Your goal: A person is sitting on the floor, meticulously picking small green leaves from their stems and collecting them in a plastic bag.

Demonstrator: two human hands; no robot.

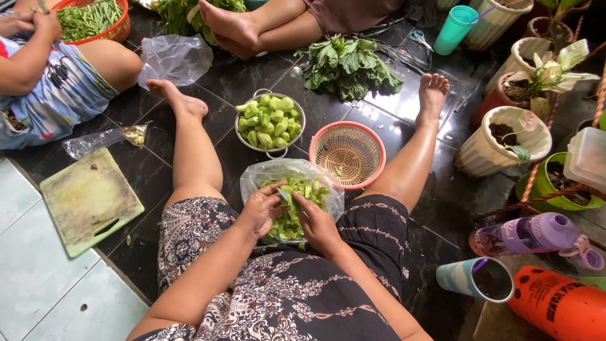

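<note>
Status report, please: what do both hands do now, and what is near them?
Left hand and right hand both in clear plastic bag of cut green vegetables. Metal bowl of green pieces, red basket just beyond. Nothing blocking.

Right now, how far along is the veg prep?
Done: metal bowl is heaped with cut green pieces. In hand: left hand and right hand work a green piece over the plastic bag. Left: bag still holds many; red basket almost empty.
</note>
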